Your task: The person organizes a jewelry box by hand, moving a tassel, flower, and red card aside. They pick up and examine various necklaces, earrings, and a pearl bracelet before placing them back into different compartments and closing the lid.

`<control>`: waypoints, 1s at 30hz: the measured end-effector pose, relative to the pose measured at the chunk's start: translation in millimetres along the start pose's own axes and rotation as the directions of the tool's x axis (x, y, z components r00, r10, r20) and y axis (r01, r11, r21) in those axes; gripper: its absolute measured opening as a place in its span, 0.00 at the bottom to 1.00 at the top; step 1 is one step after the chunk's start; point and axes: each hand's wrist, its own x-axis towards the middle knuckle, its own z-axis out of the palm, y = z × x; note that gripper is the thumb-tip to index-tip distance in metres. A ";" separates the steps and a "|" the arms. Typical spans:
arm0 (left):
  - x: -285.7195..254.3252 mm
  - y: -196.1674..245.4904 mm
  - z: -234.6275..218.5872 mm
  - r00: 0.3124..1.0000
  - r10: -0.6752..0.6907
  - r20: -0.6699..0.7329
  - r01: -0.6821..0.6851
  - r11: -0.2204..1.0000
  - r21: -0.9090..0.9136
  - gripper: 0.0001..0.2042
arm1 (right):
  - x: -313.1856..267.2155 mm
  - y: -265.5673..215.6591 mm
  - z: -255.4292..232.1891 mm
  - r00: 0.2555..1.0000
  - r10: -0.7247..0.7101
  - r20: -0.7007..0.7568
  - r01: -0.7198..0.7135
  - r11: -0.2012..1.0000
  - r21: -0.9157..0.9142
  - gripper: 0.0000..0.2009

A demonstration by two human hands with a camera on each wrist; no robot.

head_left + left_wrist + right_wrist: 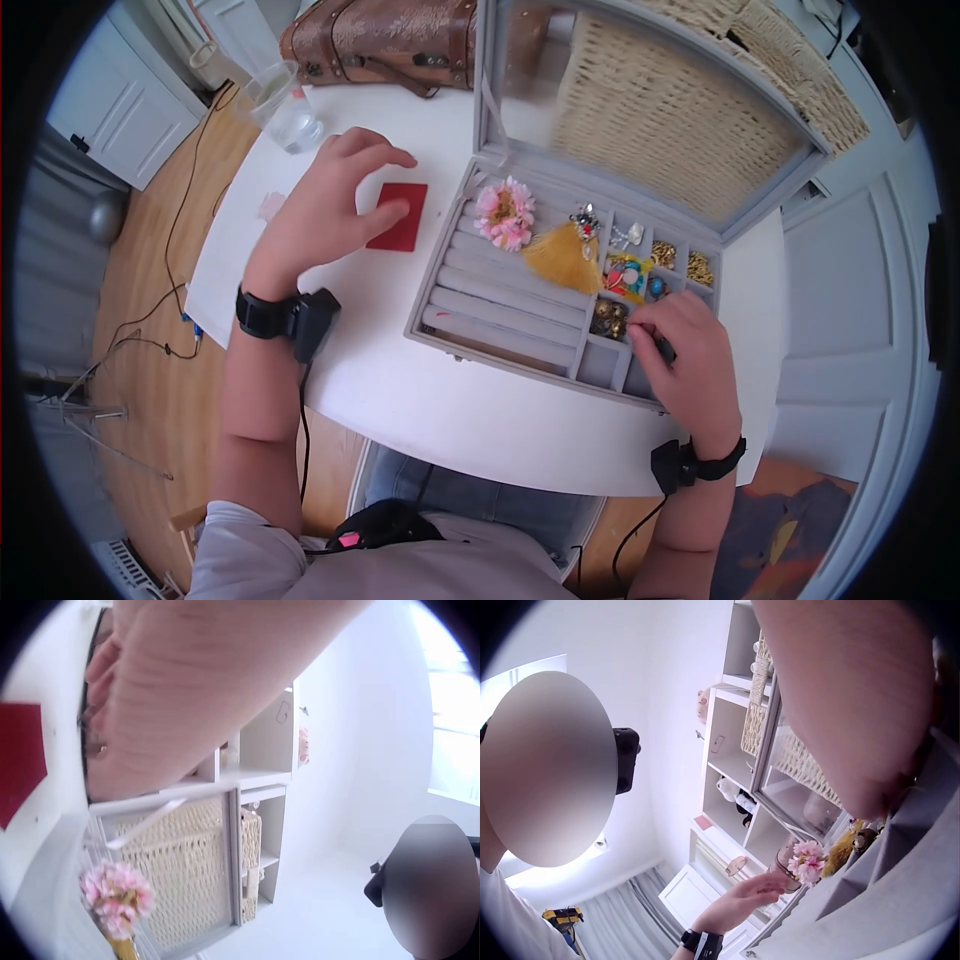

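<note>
Hands (325,205) apart, jewelry box (500,325) beneath right (690,355)

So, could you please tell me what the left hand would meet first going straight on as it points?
The left hand would probably meet the open lid of the jewelry box first, near its left edge, though depth here is hard to judge.

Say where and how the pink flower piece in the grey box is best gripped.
Probably pinch the outer petals of the pink flower piece from above and the person's left: they stand up from the padded rolls, so should pinch easily. The raised lid stands behind, and the golden tassel lies close on the flower's right.
</note>
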 end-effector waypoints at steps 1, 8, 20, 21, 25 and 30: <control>-6.7 -2.4 -1.4 0.992 0.000 0.125 -0.017 0.991 0.132 0.23 | -0.6 -0.5 0.4 1.000 0.006 -0.004 -0.006 1.000 -0.014 0.05; -6.3 2.9 -2.8 0.931 -0.152 0.331 0.088 0.976 0.202 0.34 | 1.2 1.6 0.4 1.000 0.028 0.004 -0.028 0.999 0.025 0.04; 5.5 10.7 -6.6 0.983 -0.143 0.118 0.137 0.989 0.061 0.12 | 1.9 -0.5 -14.9 0.985 0.164 0.048 -0.169 0.979 0.116 0.03; 6.0 10.1 -6.7 0.980 -0.158 0.123 0.164 0.985 -0.045 0.12 | 0.2 6.9 -18.6 0.987 0.158 0.043 -0.161 0.981 0.104 0.03; 8.2 9.0 -7.3 0.989 0.145 0.041 -0.126 0.944 -0.305 0.12 | -6.3 58.1 -27.4 0.896 0.322 -0.305 -0.209 0.914 0.349 0.04; -1.6 39.6 1.6 0.864 0.425 0.271 -0.168 0.749 -0.641 0.14 | -7.9 96.0 -19.9 0.755 0.555 -0.349 -0.281 0.755 0.593 0.07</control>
